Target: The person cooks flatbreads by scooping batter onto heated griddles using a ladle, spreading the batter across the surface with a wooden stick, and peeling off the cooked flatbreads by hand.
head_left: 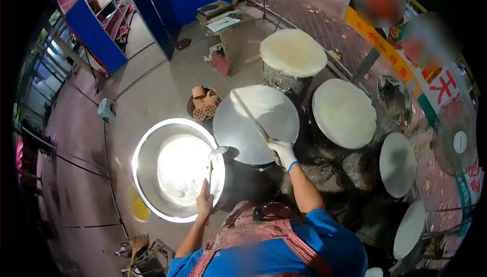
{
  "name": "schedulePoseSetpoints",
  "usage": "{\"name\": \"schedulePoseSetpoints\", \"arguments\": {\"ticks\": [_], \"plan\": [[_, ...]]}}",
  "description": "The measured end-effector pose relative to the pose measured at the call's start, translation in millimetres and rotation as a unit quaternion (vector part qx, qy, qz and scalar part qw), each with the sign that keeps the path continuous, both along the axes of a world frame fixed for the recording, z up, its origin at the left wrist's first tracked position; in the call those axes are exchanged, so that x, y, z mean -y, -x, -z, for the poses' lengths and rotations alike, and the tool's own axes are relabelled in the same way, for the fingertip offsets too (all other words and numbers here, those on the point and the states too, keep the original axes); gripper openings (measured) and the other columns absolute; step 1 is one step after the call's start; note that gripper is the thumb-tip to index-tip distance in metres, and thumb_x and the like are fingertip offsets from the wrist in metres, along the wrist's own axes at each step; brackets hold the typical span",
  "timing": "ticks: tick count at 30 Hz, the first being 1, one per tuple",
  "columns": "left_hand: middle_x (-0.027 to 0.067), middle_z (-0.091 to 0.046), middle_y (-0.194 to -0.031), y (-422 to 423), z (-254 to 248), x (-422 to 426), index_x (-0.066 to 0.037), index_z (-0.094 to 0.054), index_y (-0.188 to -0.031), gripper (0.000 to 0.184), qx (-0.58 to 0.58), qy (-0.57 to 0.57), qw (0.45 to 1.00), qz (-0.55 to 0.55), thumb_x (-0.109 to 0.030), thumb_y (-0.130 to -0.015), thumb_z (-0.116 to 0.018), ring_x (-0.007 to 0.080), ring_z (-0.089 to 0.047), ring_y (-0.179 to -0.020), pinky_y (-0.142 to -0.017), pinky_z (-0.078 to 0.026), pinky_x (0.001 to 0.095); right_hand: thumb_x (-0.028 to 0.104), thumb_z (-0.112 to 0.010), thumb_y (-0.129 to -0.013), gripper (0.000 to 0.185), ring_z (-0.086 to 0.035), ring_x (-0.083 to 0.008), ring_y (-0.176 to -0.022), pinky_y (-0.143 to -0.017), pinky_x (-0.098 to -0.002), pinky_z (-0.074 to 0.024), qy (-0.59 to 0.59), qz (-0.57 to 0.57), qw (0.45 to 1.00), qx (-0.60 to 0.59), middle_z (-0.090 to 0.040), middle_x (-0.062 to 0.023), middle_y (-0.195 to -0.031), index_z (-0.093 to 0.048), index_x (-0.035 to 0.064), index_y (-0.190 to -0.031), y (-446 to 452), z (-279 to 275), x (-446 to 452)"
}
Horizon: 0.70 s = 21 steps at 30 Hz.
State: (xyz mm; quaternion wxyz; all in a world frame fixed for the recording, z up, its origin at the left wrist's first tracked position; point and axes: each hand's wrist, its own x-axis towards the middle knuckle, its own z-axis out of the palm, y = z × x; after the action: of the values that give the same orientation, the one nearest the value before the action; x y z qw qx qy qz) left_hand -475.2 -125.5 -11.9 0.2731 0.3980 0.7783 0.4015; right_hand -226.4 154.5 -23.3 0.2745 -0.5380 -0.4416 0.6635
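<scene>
Presently gripping two handles

Clasps the ladle [219, 151] in the left hand [205, 202], at the rim of the pot [151, 155] — wraps the gloved right hand [282, 154] round the stick [249, 111], slanting it across the griddle [238, 140] onto pale batter [266, 99].

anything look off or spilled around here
The pale batter covers only the far part of the griddle under the stick, so it looks uneven, perhaps mid-spread. No clear spill, though shadows hide some floor.
</scene>
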Motion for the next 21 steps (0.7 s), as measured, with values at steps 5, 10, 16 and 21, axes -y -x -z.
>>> {"name": "schedulePoseSetpoints", "arguments": {"ticks": [5,10,16,21], "plan": [[0.0144,-0.047,-0.126,-25.3,-2.0,17.8,-0.017,-0.026,-0.140,0.074,0.103,0.003,0.988,-0.116,0.012,-0.074,-0.045,0.0155,-0.057,-0.080,-0.060,-0.047,0.0238,0.018,-0.062,-0.077,0.024,-0.043,-0.0083,-0.037,-0.032,-0.0230,-0.0293,0.102,0.087,0.987,-0.085,-0.054,0.0006,-0.056,-0.067,0.0078,-0.098,-63.3,-25.1,-65.9],[-0.0007,-0.041,-0.055,-52.5,-0.9,26.2,-0.018,-0.028,-0.138,0.069,0.292,0.028,0.917,-0.271,0.006,-0.077,-0.047,0.0088,-0.037,-0.039,-0.034,-0.028,0.0236,0.018,-0.068,-0.074,0.020,-0.039,-0.0079,-0.035,-0.032,-0.0234,-0.0256,0.131,-0.100,0.986,-0.038,-0.048,0.0013,-0.053,-0.065,0.0062,-0.089,-35.9,-30.6,-46.2],[-0.0001,-0.040,-0.054,-76.0,-0.6,61.3,-0.017,-0.025,-0.138,0.070,0.305,-0.016,0.889,-0.343,0.007,-0.077,-0.050,0.0100,-0.039,-0.038,-0.032,-0.029,0.0258,0.020,-0.064,-0.075,0.015,-0.038,-0.0087,-0.036,-0.032,-0.0234,-0.0236,0.109,-0.090,0.988,-0.057,-0.047,0.0008,-0.053,-0.064,0.0059,-0.079,-60.5,-26.0,-127.3],[-0.0004,-0.040,-0.054,-91.3,-10.9,60.0,-0.021,-0.027,-0.137,0.070,0.363,0.005,0.840,-0.402,0.006,-0.077,-0.050,0.0105,-0.039,-0.038,-0.032,-0.029,0.0255,0.021,-0.064,-0.076,0.017,-0.039,-0.0119,-0.035,-0.032,-0.0253,-0.0253,0.129,-0.271,0.954,0.003,-0.049,-0.0036,-0.052,-0.059,0.0070,-0.068,-55.3,-4.0,-96.7]]}}
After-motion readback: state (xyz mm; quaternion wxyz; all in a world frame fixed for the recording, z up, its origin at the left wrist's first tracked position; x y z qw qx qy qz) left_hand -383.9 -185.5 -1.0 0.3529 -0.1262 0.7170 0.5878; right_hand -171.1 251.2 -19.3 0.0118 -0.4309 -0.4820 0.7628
